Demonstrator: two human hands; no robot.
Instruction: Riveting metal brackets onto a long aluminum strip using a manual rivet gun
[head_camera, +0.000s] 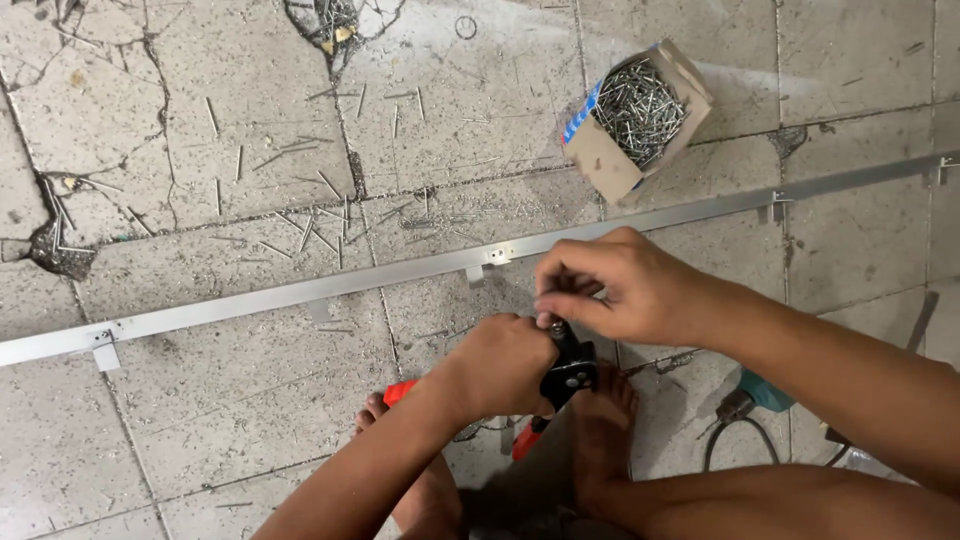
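Down on the cracked grey tile floor (200, 400), the left hand (505, 365) grips a black-and-red hand riveter tool (568, 372), fingers wrapped tight. Just right, the right hand (620, 290) pinches its tip, below the long aluminium strip (300, 295); an open cardboard box of nails (637, 115) lies beyond.

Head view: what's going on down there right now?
A person crouches barefoot on a cracked tile floor. The left hand grips a black and red hand tool, while the right hand pinches something small at the tool's tip; what it is cannot be made out. Just beyond the hands lies a long metal rail. An open cardboard box of nails sits past it, with loose nails scattered about. A teal power drill lies at right.
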